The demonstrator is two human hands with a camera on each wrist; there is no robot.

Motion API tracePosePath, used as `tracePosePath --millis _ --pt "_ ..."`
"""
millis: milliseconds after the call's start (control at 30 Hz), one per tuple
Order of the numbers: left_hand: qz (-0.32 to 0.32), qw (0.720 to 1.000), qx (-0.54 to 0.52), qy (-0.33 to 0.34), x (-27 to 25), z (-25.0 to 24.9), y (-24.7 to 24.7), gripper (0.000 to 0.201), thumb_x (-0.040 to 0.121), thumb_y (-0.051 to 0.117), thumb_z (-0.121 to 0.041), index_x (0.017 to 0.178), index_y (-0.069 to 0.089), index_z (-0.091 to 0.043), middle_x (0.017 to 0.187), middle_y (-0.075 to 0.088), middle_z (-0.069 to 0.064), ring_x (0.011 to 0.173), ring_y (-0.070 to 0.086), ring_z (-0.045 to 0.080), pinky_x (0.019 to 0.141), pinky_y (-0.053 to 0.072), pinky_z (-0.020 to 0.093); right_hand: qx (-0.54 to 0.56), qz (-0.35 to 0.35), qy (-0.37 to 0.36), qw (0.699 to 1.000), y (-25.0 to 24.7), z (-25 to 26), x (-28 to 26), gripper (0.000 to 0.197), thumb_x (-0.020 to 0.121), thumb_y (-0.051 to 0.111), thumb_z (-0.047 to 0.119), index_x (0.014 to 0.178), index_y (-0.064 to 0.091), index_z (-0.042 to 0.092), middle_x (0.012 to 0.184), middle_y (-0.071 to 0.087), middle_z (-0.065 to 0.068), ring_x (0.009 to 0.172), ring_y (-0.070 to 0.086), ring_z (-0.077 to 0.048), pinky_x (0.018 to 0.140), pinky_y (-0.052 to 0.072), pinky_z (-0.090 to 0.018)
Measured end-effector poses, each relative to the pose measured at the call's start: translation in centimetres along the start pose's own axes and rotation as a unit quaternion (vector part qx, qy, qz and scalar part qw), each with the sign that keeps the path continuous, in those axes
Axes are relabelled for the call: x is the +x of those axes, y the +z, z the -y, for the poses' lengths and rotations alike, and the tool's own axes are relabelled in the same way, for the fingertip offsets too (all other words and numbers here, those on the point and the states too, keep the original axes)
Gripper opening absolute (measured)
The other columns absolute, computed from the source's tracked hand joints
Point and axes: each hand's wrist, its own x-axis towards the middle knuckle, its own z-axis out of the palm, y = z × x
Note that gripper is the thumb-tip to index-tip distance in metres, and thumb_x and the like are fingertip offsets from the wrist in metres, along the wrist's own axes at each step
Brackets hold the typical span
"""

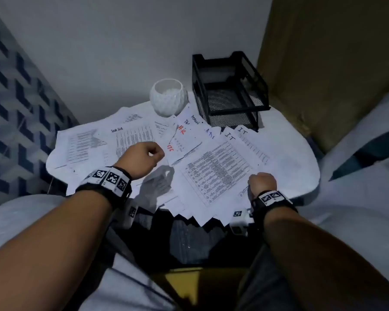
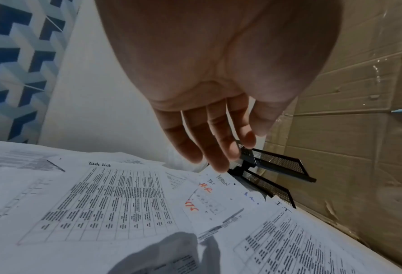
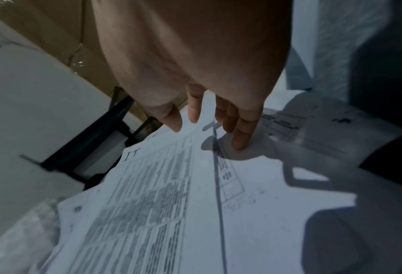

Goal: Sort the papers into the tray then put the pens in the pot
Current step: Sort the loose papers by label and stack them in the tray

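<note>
White papers [image 1: 213,176], red and blue handwriting; black mesh tray [image 1: 231,90]; white pot [image 1: 168,97].

Cardboard box [image 1: 323,63] at right by white wall [image 1: 110,41]; blue-patterned panel [image 1: 14,104] left.

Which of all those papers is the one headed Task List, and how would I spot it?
Start at the round white pot at the back of the table, left of the black mesh tray. Come toward the left hand; the Task List sheet lies just beyond it. It alone carries that bold heading over a dense printed grid; its right-hand neighbours bear coloured handwriting.
</note>
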Motion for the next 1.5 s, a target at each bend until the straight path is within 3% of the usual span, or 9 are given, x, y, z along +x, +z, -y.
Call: tracePosePath --millis 133,267,433,700,900,967,1067,1300,1500 --pt "0.002 1.000 0.000 -0.023 0.5 -1.1 1.1 0.018 0.100 0.061 -0.036 0.087 0.071 -0.027 0.094 0.072 -0.014 0.095 0.068 0.013 0.078 0.048 0.030 0.152 0.013 0.086 0.984 0.4 -1.8 5.9 0.041 0.073 0.075 0.017 0.109 0.057 0.015 0.103 0.072 -0.015 0.078 0.065 -0.028 0.064 0.052 -0.031" --pt "0.004 1.000 0.000 -0.028 0.8 -2.5 2.0 0.018 0.099 0.062 -0.034 0.089 0.072 -0.024 0.090 0.071 -0.013 0.092 0.068 0.016 0.075 0.046 0.028 0.189 -0.014 0.115 0.975 2.0 -4.1 11.6 0.079 0.037 0.082 0.034 0.111 0.069 0.007 0.101 0.077 -0.013 0.073 0.071 -0.029 0.077 0.062 -0.049" --pt "0.005 0.999 0.005 -0.031 0.8 -3.5 2.8 0.017 0.099 0.062 -0.033 0.091 0.073 -0.022 0.089 0.073 -0.007 0.079 0.065 0.010 0.068 0.044 0.023 0.181 0.027 0.060 0.981 0.0 0.1 2.4 0.008 0.085 0.067 0.016 0.084 0.060 0.012 0.076 0.059 -0.007 0.073 0.059 -0.026 0.078 0.061 -0.038" --pt "0.017 1.000 0.000 -0.022 1.0 -3.0 3.1 0.006 0.097 0.067 -0.031 0.096 0.072 -0.027 0.109 0.073 -0.010 0.097 0.069 0.013 0.086 0.052 0.032 0.286 -0.006 -0.018 0.958 -1.3 2.9 -0.5 0.012 0.083 0.050 0.009 0.076 0.058 0.013 0.072 0.054 -0.008 0.064 0.049 -0.024 0.066 0.040 -0.036" --pt "0.001 1.000 -0.030 0.001 0.2 -3.3 2.5 0.093 0.082 0.086 -0.036 0.155 0.029 -0.033 0.151 0.050 0.004 0.131 0.055 0.028 0.106 0.049 0.050 0.341 0.126 -0.069 0.929 -0.6 5.2 -4.4 0.022 0.088 0.048 -0.008 0.085 0.058 0.011 0.062 0.055 0.002 0.055 0.049 -0.016 0.059 0.049 -0.032" --pt "-0.002 0.999 -0.040 0.011 -0.2 -2.9 2.2 0.071 0.082 0.085 -0.036 0.143 0.049 -0.036 0.131 0.065 -0.001 0.111 0.066 0.028 0.095 0.055 0.047 0.332 0.167 -0.084 0.925 -0.1 5.5 -5.4 0.022 0.088 0.048 -0.009 0.083 0.055 0.011 0.070 0.052 -0.003 0.056 0.048 -0.015 0.057 0.047 -0.032" --pt "-0.036 0.998 -0.048 0.009 -1.0 -2.9 1.7 0.006 0.088 0.077 -0.017 0.085 0.076 -0.023 0.083 0.078 0.007 0.076 0.073 0.032 0.076 0.058 0.040 0.312 0.186 -0.078 0.929 0.1 5.4 -5.6 0.021 0.093 0.050 -0.005 0.084 0.059 0.012 0.061 0.058 -0.002 0.053 0.050 -0.019 0.060 0.045 -0.037" --pt "-0.076 0.997 0.006 0.000 -1.7 -4.8 -1.2 0.020 0.094 0.072 -0.020 0.075 0.071 -0.028 0.079 0.076 0.001 0.077 0.071 0.023 0.072 0.052 0.031 0.136 -0.006 -0.003 0.991 -2.0 1.7 -0.5 0.010 0.098 0.054 0.024 0.091 0.056 0.018 0.096 0.055 -0.005 0.085 0.049 -0.023 0.071 0.042 -0.024" --pt "-0.058 0.998 0.025 -0.008 -0.4 -3.8 -0.8 0.028 0.095 0.070 -0.018 0.071 0.066 -0.030 0.071 0.071 -0.004 0.070 0.066 0.020 0.064 0.046 0.029 0.147 -0.027 0.075 0.986 3.1 -3.5 10.6 0.086 0.037 0.073 0.041 0.117 0.070 0.009 0.092 0.078 -0.008 0.079 0.076 -0.032 0.072 0.061 -0.044"
